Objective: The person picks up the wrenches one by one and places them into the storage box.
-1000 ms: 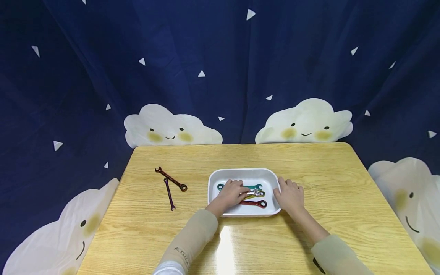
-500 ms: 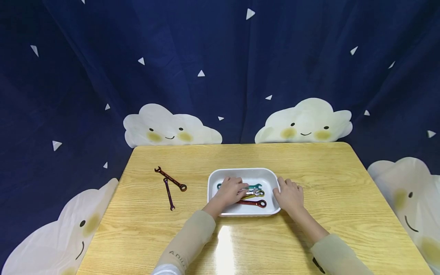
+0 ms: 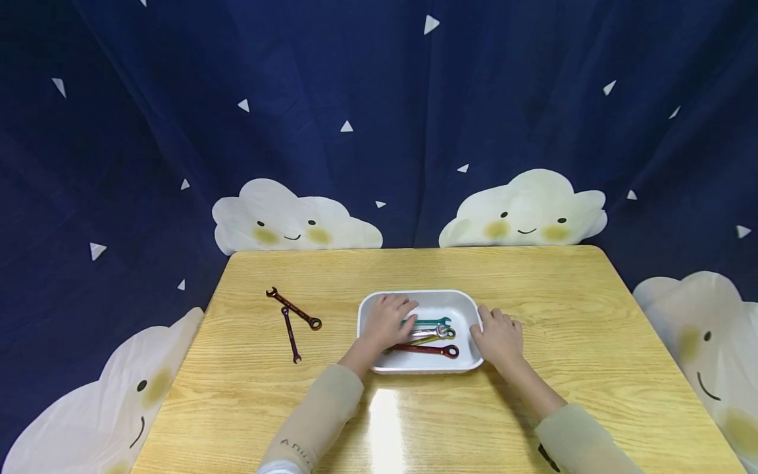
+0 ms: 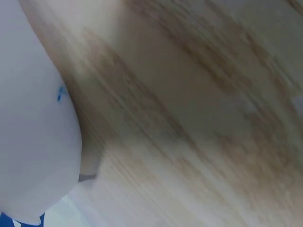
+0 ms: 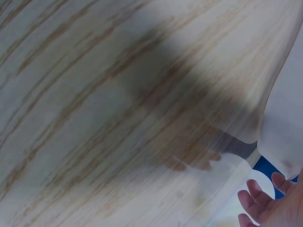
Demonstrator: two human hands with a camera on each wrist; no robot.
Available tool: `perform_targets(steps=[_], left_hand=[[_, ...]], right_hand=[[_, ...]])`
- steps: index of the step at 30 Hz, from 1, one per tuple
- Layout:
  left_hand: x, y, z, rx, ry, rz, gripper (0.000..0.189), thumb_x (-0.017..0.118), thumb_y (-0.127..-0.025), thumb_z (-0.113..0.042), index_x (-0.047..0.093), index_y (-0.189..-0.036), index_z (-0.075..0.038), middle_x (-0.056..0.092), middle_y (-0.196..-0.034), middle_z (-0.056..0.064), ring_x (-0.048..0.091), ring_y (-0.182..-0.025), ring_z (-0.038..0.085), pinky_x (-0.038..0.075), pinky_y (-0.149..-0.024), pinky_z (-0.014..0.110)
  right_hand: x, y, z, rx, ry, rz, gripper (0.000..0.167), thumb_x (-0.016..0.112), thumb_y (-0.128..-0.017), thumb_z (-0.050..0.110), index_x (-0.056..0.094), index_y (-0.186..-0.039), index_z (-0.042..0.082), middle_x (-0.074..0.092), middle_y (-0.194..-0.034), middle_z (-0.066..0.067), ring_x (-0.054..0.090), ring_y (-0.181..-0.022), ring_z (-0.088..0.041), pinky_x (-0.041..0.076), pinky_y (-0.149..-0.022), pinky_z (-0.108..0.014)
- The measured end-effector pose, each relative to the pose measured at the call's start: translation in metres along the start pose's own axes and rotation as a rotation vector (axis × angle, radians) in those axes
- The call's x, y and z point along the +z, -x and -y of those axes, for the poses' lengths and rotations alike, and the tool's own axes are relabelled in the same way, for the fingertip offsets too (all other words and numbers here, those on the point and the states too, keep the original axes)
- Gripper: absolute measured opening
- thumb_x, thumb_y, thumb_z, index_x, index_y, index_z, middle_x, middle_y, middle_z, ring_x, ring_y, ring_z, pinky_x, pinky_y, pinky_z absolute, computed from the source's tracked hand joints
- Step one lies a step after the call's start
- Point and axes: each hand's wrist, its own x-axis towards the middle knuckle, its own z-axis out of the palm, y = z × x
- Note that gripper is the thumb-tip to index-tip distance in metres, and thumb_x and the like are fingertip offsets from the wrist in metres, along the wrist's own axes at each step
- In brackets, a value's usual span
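Observation:
A white tray [image 3: 468, 309] holds several wrenches: a teal wrench [image 3: 435, 322], a silver wrench [image 3: 425, 332], a yellow wrench [image 3: 423, 340] and a red wrench [image 3: 429, 349]. Over its left part is my left hand [image 3: 386, 324], fingers loose and spread, hiding the wrenches' left ends. I see nothing held in it. My right hand [image 3: 502, 337] grips the tray's right rim, thumb over the inside. Its fingers [image 5: 258, 191] show beside the tray wall [image 5: 286, 113] in the right wrist view. The left wrist view has only the tray's outer wall [image 4: 38, 113] and the table, no hand.
On the wooden table [image 3: 562, 289], left of the tray, lie a dark red wrench [image 3: 299, 311] and a purple wrench [image 3: 291, 336], their ends touching or overlapping. A navy curtain [image 3: 391, 99] with cloud prints hangs behind the table's far edge.
My left hand has moved left and slightly away from me, off the wrenches' middle, and its fingers have spread. More of the red and silver wrenches shows. The right hand and tray stay put.

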Motion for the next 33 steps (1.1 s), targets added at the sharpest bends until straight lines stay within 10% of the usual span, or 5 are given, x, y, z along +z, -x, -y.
perform_targets(steps=[33], left_hand=[[-0.028, 0.029, 0.058, -0.394, 0.016, -0.362, 0.022, 0.062, -0.080, -0.021, 0.068, -0.096, -0.008, 0.066, -0.092, 0.010, 0.058, -0.086, 0.026, 0.039, -0.082, 0.043]], right_hand=[[-0.002, 0.000, 0.001, -0.015, 0.010, -0.014, 0.042, 0.047, -0.087, 0.030, 0.049, -0.121, 0.005, 0.055, -0.104, -0.023, 0.050, -0.097, -0.042, 0.030, -0.086, -0.058]])
